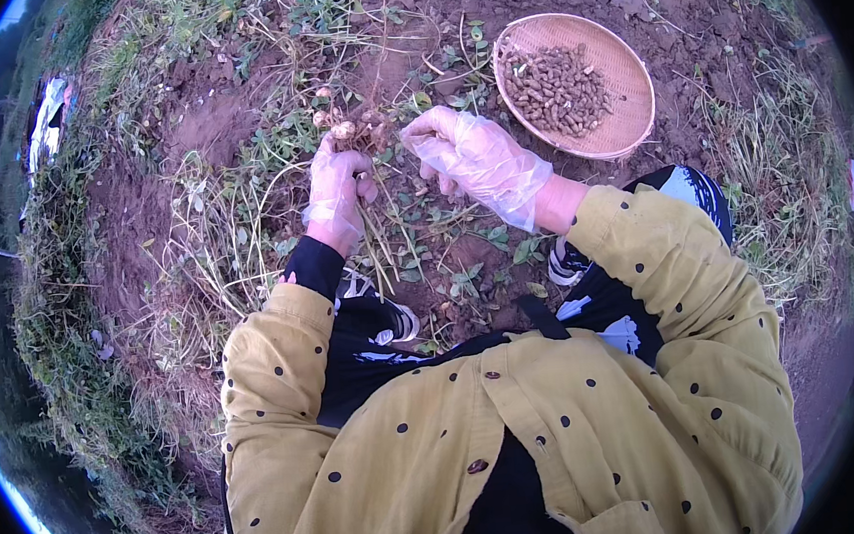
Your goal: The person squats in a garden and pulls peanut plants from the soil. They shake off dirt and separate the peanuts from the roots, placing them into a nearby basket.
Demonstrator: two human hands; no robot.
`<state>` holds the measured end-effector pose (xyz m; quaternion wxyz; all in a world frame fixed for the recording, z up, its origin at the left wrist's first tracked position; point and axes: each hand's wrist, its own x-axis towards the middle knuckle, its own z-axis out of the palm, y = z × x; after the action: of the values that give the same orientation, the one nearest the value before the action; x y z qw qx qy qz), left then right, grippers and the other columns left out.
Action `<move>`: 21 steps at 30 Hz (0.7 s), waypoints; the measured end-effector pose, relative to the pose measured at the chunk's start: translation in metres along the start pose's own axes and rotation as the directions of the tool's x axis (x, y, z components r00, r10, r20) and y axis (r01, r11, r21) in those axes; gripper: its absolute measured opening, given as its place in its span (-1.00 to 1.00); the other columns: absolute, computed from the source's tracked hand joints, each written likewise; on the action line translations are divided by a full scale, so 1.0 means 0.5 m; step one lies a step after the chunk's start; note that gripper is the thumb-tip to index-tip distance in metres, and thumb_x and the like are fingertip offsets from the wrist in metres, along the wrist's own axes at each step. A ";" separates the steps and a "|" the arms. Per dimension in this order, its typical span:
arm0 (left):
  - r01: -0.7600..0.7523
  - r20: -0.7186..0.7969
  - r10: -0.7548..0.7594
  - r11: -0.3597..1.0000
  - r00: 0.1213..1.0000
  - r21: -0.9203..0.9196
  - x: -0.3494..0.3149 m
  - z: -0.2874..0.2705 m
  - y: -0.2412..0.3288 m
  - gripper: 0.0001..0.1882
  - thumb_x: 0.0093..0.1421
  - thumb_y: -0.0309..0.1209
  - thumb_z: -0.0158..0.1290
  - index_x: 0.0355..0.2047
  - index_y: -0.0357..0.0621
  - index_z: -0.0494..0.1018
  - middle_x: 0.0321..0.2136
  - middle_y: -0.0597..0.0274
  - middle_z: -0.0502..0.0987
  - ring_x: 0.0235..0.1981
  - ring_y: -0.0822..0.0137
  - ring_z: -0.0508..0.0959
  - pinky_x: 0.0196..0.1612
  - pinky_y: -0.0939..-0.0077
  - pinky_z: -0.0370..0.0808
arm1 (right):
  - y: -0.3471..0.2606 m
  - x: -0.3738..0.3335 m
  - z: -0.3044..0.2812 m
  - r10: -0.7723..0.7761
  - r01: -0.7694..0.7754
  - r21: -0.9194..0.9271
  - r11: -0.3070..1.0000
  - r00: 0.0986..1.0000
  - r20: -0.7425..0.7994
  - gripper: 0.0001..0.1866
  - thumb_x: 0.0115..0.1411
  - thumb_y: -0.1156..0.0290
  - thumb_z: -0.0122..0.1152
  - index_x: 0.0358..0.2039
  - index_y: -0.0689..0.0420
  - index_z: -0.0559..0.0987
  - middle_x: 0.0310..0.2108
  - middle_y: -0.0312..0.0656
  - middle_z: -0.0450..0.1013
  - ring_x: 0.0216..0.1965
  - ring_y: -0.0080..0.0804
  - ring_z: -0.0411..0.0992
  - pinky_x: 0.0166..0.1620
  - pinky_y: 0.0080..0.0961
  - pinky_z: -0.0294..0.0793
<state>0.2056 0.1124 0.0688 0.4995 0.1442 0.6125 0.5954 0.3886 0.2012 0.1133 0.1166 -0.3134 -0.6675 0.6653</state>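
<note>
Gripping peanut plant [343, 131], left fingers [346, 161] partly hide stems [377, 239].

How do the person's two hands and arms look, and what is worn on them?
The left hand and right hand wear thin, see-through, wrinkled plastic gloves. Both sleeves are mustard-yellow with black dots; a black inner cuff shows on the left only.

Daylight on brown soil [210, 123], green weeds [71, 335] at left, pale grass [777, 194] at right.
</note>
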 end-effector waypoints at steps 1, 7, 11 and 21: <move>0.001 0.029 0.001 0.999 1.000 -0.036 -0.005 0.008 0.005 -0.66 -0.02 -0.64 -0.08 -0.18 -0.16 0.30 -0.68 0.34 0.26 -0.73 0.47 0.22 -0.64 0.54 0.20 | 0.018 0.009 -0.013 -0.002 0.002 -0.019 1.000 1.000 0.002 -0.74 0.30 0.27 0.10 -0.11 0.15 0.51 -0.42 -0.26 0.47 -0.50 -0.61 0.38 -0.42 -0.58 0.39; 0.086 0.346 -0.028 0.985 0.938 -0.153 -0.027 0.014 0.013 -0.73 0.01 -0.52 -0.05 -0.23 -0.30 0.39 -0.65 0.31 0.30 -0.68 0.48 0.23 -0.58 0.54 0.19 | 0.018 0.035 -0.025 0.148 -0.124 0.146 0.982 0.975 -0.164 -0.53 0.24 0.04 0.21 -0.07 0.19 0.50 -0.31 -0.27 0.47 -0.35 -0.56 0.34 -0.25 -0.52 0.39; 0.153 0.450 -0.053 0.970 0.892 -0.191 -0.027 0.015 0.006 -0.72 0.05 -0.44 0.01 -0.21 -0.30 0.40 -0.61 0.30 0.33 -0.67 0.50 0.22 -0.57 0.57 0.18 | 0.009 0.037 -0.014 0.159 -0.149 0.183 0.972 0.987 -0.038 -0.51 0.28 0.05 0.11 0.01 0.20 0.43 -0.25 -0.21 0.47 -0.33 -0.52 0.36 -0.24 -0.51 0.40; 0.117 0.305 -0.086 0.990 0.949 -0.084 -0.047 0.051 -0.015 -0.84 0.33 -0.32 0.00 -0.25 -0.15 0.37 -0.65 0.39 0.30 -0.73 0.59 0.18 -0.67 0.68 0.09 | -0.020 0.008 0.029 0.171 -0.153 0.362 0.919 0.985 -0.016 -0.66 0.42 0.21 -0.17 -0.13 0.25 0.41 -0.46 -0.19 0.49 -0.43 -0.38 0.54 -0.29 -0.28 0.52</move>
<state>0.2393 0.1073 0.0779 0.6233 0.1759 0.5054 0.5701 0.3744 0.1924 0.1203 0.1324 -0.3565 -0.5033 0.7759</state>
